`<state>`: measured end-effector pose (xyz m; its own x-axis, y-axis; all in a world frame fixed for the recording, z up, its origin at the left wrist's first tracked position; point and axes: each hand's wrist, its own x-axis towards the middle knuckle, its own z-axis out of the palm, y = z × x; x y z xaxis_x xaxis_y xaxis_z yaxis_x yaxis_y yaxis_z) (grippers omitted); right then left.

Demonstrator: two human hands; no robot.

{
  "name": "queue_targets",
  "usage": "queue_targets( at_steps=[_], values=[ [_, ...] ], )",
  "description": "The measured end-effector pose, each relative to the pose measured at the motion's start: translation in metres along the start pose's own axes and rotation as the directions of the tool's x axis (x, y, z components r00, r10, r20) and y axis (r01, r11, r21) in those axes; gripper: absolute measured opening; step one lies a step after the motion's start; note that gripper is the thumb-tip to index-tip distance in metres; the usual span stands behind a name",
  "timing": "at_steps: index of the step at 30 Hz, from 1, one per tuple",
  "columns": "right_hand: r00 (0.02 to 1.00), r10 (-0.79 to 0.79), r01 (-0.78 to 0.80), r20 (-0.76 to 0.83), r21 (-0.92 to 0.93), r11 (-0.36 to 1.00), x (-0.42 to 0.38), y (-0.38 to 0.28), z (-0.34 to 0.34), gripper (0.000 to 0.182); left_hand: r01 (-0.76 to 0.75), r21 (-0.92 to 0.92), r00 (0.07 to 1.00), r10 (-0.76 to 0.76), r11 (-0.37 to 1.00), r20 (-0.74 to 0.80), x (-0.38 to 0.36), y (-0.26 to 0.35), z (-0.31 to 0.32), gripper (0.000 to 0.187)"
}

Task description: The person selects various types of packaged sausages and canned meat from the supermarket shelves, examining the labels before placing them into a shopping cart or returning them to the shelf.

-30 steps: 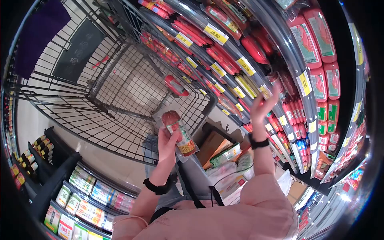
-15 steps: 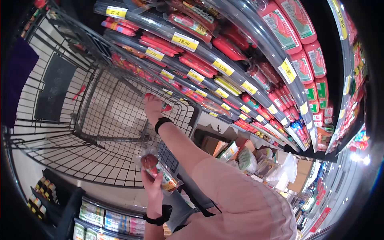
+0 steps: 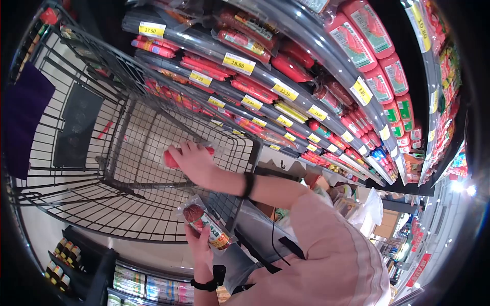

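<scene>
With our right hand [image 3: 196, 164], we are gripping the red pack [image 3: 170, 159] over the cart [image 3: 76, 130]; our left hand [image 3: 200, 246] is holding the wrapped sausage [image 3: 207, 227]. Snug, gentle fingers are helping.

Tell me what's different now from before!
The right hand came away from the shelf and took hold of the red package in the cart. The package shifted toward the cart's middle. The left hand still holds the wrapped sausage.
</scene>
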<state>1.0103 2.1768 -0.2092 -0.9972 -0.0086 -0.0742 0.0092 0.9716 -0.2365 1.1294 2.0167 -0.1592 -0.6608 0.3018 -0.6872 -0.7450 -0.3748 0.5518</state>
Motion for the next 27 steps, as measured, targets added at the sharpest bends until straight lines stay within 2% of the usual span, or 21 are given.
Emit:
queue_targets(
  at_steps=[2,4,6,8,10,11,14,16,17,19,22,24,26,27],
  values=[
    [0.976,-0.073,0.081,-0.204,0.031,0.996,-0.02,0.001,-0.079,0.044,0.017,0.047,0.999,-0.016,0.999,-0.037,0.002,0.002,-0.001,0.046],
    [0.958,-0.003,-0.004,-0.286,-0.024,1.0,-0.034,0.025,-0.13,0.047,0.047,0.037,0.998,-0.045,0.998,-0.037,0.003,0.009,0.004,0.047],
    [0.911,0.137,-0.207,-0.388,-0.145,0.968,-0.044,0.067,-0.158,0.052,0.074,0.023,0.997,-0.073,0.997,-0.037,0.006,0.007,0.002,0.048],
    [0.87,0.09,-0.317,-0.485,-0.411,0.855,-0.048,0.123,-0.16,0.055,0.037,0.037,0.999,-0.036,0.999,-0.039,0.012,-0.008,-0.009,0.046],
    [0.841,0.171,-0.431,-0.513,-0.445,0.785,-0.052,0.17,-0.152,0.056,0.048,0.047,0.999,-0.047,0.998,-0.025,0.016,-0.015,-0.008,0.045],
    [0.845,0.166,-0.423,-0.509,-0.445,0.789,-0.051,0.19,-0.152,0.056,0.055,0.054,0.998,-0.055,0.997,-0.014,0.018,-0.019,-0.007,0.044],
    [0.765,0.13,-0.545,-0.631,-0.527,0.651,-0.038,0.225,-0.154,0.046,0.091,0.047,0.996,-0.091,0.995,-0.005,0.016,-0.023,0.003,0.046],
    [0.764,0.313,-0.61,-0.565,-0.473,0.636,-0.02,0.244,-0.158,0.045,0.097,0.057,0.995,-0.097,0.994,-0.007,0.015,-0.031,0.01,0.046],
    [0.765,0.313,-0.608,-0.562,-0.47,0.64,-0.013,0.249,-0.156,0.045,0.112,0.073,0.994,-0.113,0.991,0.011,0.014,-0.033,0.013,0.047],
    [0.762,0.408,-0.617,-0.503,-0.371,0.694,-0.004,0.254,-0.15,0.055,0.117,0.047,0.993,-0.117,0.992,0.014,0.014,-0.03,0.025,0.048],
    [0.763,0.394,-0.59,-0.512,-0.304,0.748,-0.006,0.256,-0.142,0.061,0.118,0.035,0.993,-0.119,0.992,0.011,0.014,-0.03,0.029,0.05],
    [0.757,0.409,-0.587,-0.51,-0.258,0.767,-0.013,0.226,-0.146,0.06,0.1,0.034,0.995,-0.1,0.994,-0.004,0.019,-0.032,0.028,0.051],
    [0.745,0.14,-0.413,-0.653,-0.286,0.865,-0.028,0.194,-0.139,0.055,0.023,0.058,0.999,-0.025,0.998,0.035,0.024,-0.035,0.022,0.052],
    [0.798,0.134,-0.268,-0.587,-0.147,0.952,-0.039,0.17,-0.134,0.056,0.013,0.012,1.0,-0.013,1.0,0.008,0.024,-0.026,0.031,0.052]
  ],
)
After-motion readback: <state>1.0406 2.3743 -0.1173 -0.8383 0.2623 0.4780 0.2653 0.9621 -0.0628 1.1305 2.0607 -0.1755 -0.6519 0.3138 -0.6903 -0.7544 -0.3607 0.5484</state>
